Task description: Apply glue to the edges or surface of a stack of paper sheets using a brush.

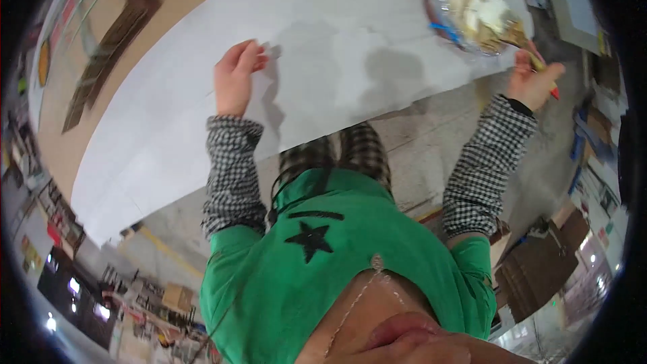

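Tabletop (168, 121), white | bowl (429, 11) near its right edge, may tip if pushed | left hand (237, 71): fingers curled, cannot tell if holding | right hand (531, 81): grip closed around brush (536, 61) | pale paste (495, 12): may drip if brush lifts too quickly

My right hand (531, 84) gripped a slim yellow-handled tool with a red end (538, 62), its brown tip in a round, clear-plastic-lined container (441, 0) of cream and white paste (495, 13). My left hand (236, 73) hung with curled fingers above the broad white curved-edged sheet (168, 108); blur hid whether its fingertips held anything. Black-and-white checked sleeves (232, 168) covered both my forearms, below a green top with a black star (364, 229).
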Tool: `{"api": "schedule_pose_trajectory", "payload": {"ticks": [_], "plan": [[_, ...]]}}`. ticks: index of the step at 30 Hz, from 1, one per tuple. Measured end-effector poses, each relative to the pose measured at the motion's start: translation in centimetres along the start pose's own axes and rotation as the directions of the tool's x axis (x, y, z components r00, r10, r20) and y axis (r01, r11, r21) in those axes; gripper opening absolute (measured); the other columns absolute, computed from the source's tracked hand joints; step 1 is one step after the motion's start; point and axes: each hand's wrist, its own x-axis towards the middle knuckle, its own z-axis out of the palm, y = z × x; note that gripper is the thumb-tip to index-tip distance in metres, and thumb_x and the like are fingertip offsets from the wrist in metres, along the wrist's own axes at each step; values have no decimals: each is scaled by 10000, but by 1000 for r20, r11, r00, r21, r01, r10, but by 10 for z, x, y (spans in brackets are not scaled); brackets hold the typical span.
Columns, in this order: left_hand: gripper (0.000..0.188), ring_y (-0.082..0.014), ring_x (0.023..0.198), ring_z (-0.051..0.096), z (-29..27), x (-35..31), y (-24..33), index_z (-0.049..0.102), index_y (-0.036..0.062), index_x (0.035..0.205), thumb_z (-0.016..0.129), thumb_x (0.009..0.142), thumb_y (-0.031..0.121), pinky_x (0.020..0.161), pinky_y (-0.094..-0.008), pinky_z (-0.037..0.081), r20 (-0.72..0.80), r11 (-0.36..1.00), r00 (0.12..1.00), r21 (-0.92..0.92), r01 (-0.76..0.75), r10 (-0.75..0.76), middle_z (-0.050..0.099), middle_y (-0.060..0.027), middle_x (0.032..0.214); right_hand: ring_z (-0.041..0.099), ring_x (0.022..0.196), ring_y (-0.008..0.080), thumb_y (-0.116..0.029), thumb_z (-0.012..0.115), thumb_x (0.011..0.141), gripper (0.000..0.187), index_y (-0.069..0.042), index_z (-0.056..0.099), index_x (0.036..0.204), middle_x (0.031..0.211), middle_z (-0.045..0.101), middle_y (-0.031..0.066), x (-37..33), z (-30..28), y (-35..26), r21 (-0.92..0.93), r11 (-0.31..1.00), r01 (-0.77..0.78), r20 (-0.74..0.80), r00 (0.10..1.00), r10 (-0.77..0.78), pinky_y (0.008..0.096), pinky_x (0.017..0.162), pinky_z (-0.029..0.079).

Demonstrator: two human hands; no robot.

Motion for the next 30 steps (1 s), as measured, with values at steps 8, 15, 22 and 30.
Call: {"api": "schedule_pose_trajectory", "payload": {"ticks": [8,15,22,30], "plan": [[321,-183,772,612,-3,15,5,553,-87,1045,535,877,186,707,-278,496,36,1000,999,23,6,-7,625,-141,899,582,723,215,-433,303,945,574,104,502,968,994,586,216,-35,1,-26,-143,976,166,-68,982,-177,322,689,513],[290,-142,741,595,86,-6,12,571,-85,1013,554,862,161,672,-257,476,187,979,981,184,-88,53,632,-105,893,450,596,151,-239,507,897,275,36,520,904,942,582,188,18,-83,-32,519,853,-60,161,987,-29,267,561,390],[283,-284,853,561,317,-71,-35,597,-1,969,647,737,153,768,-358,454,742,531,592,379,-758,315,588,-161,911,471,734,176,-124,528,836,163,22,578,887,985,571,164,49,-214,-48,408,910,76,-131,991,-25,292,685,394],[884,-374,1166,323,556,-120,-99,329,-45,1236,755,599,396,961,-478,269,834,-112,518,543,-832,189,350,-208,1245,572,721,178,-348,370,954,439,50,548,1005,976,594,136,118,-401,-6,423,898,-118,-8,991,134,303,679,477]]}}
